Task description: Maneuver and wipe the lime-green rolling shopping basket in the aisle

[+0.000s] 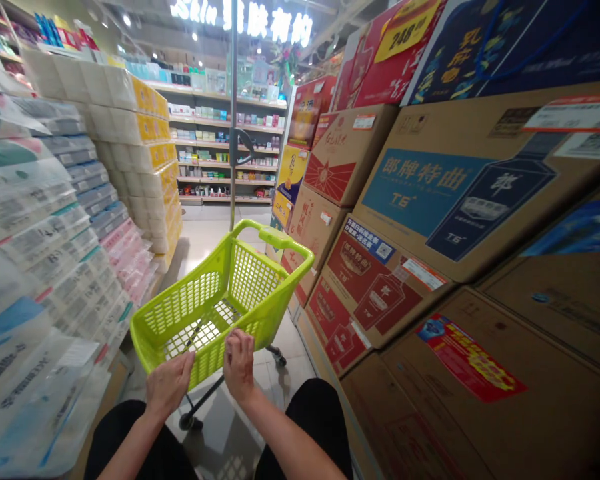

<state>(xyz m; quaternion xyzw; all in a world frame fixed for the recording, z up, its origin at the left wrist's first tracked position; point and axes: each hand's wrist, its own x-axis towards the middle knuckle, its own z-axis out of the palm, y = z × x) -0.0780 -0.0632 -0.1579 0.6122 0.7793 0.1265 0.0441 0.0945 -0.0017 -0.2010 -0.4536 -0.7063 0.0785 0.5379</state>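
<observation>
A lime-green shopping cart (180, 303) with a perforated plastic basket stands slantwise in front of my knees, and nothing lies in it. Its handle end points away from me, toward the shelves. My left hand (170, 383) is closed over the near rim, close to the cart's left corner. Farther right on the same rim, my right hand (239, 360) has its fingers curled around the edge. Under the basket, dark wheels rest on the tiled floor.
Stacked cartons (415, 193) wall the right side closely. Packs of tissue paper (115, 123) and plastic-wrapped bundles (40, 220) pile up on the left. Beyond the cart, a metal pole (233, 180) rises before stocked shelves (205, 123). A pale tiled floor (200, 230) runs between the stacks.
</observation>
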